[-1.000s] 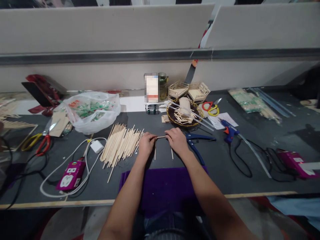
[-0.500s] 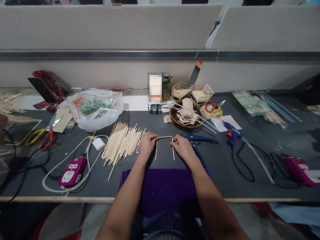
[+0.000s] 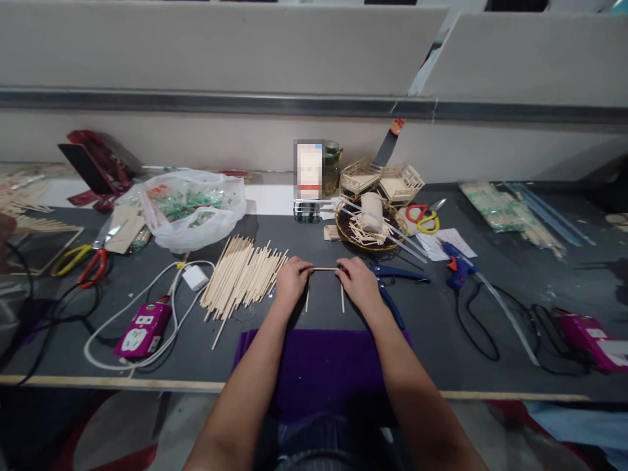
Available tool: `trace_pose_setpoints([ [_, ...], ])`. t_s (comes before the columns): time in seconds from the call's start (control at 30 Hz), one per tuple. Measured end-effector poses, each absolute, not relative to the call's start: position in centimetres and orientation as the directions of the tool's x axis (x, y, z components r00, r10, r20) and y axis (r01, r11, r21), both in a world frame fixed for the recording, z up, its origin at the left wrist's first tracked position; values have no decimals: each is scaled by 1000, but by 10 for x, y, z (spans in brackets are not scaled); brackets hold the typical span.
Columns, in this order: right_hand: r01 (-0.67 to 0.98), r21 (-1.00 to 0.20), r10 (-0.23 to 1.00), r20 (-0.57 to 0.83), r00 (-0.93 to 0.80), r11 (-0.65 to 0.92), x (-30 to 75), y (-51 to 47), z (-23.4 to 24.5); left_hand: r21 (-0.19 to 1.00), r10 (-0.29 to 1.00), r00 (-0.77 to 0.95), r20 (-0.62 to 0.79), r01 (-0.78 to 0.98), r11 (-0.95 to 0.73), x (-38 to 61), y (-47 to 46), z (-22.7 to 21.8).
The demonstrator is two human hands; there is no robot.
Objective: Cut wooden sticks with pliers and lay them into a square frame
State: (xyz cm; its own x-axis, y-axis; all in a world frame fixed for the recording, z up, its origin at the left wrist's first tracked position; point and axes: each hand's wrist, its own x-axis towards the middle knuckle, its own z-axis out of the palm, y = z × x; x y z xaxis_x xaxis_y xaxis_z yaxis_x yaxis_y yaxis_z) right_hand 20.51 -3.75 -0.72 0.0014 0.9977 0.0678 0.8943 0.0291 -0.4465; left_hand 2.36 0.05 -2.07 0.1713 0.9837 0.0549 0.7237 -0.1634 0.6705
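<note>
A short wooden stick [image 3: 324, 269] lies crosswise between my hands, its two ends at my fingertips. My left hand [image 3: 293, 280] pinches the left end, and my right hand [image 3: 358, 280] has its fingers closed at the right end. Two more sticks run from these corners toward me, a left stick [image 3: 307, 299] and a right stick [image 3: 343, 299], making a three-sided frame on the dark table [image 3: 326, 317]. My fingers hide both corners, so I cannot tell whether the sticks are joined. A heap of wooden sticks [image 3: 243, 278] lies left of my left hand.
Blue cutting pliers [image 3: 400, 273] lie beside my right hand, with a blue glue gun [image 3: 458, 268] farther right. Beyond are a basket [image 3: 338, 229] of small wooden pieces and scissors [image 3: 428, 222]. Left are a plastic bag [image 3: 186, 239] and a pink power strip [image 3: 144, 329]. Purple cloth [image 3: 328, 366] lies in front.
My right hand has shifted slightly away from me, from the top of the right stick to the end of the crosswise stick. The left hand keeps its place. The camera view has moved a little.
</note>
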Motion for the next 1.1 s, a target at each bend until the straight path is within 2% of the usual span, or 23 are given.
trace_pose_setpoints([
  [0.13, 933, -350, 997, 28, -73, 78, 200, -35, -5, 657, 985, 164, 61, 736, -163, 26, -3, -16],
  [0.3, 961, -277, 998, -59, -33, 16, 195, -39, -1, 614, 971, 239, 33, 761, -208, 30, -18, -5],
  [0.5, 953, -301, 996, -86, 19, -44, 197, -42, -3, 514, 886, 464, 12, 757, -403, 45, -41, 7],
  [0.63, 943, -330, 998, -60, 21, -40, 200, -43, -3, 446, 848, 531, 11, 756, -479, 61, -53, 4],
  [0.83, 968, -250, 999, -35, 21, -29, 201, -43, -4, 476, 869, 494, 12, 762, -440, 57, -51, -2],
  [0.93, 976, -209, 998, -32, 50, -55, 200, -43, -3, 431, 902, 431, -26, 819, -379, 44, -41, 1],
  [1.1, 960, -262, 994, -50, 93, -103, 202, -44, 1, 348, 918, 396, -22, 864, -365, 35, -28, 1],
])
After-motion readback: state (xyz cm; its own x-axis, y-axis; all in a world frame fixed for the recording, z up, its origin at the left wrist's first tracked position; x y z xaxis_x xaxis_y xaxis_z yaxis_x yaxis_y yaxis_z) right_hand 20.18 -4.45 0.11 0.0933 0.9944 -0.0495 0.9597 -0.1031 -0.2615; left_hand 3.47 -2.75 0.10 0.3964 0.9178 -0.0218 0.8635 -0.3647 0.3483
